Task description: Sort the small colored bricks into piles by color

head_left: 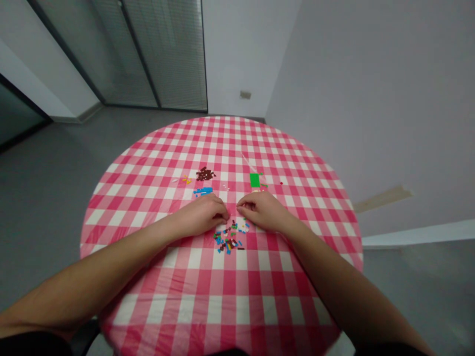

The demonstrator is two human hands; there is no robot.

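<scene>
Resting both hands on the gingham tablecloth (148, 277), fingertips nearly meeting. Left hand (202, 215) and right hand (263, 210) are loosely curled, not clenched; cannot tell if either pinches a piece. Mixed bricks (228, 238) lie just below the fingertips, between the 2 wrists. Farther out, just past the hands: brown bricks (205, 174), blue bricks (203, 191), yellow bits (186, 180), green plate (254, 180).
</scene>
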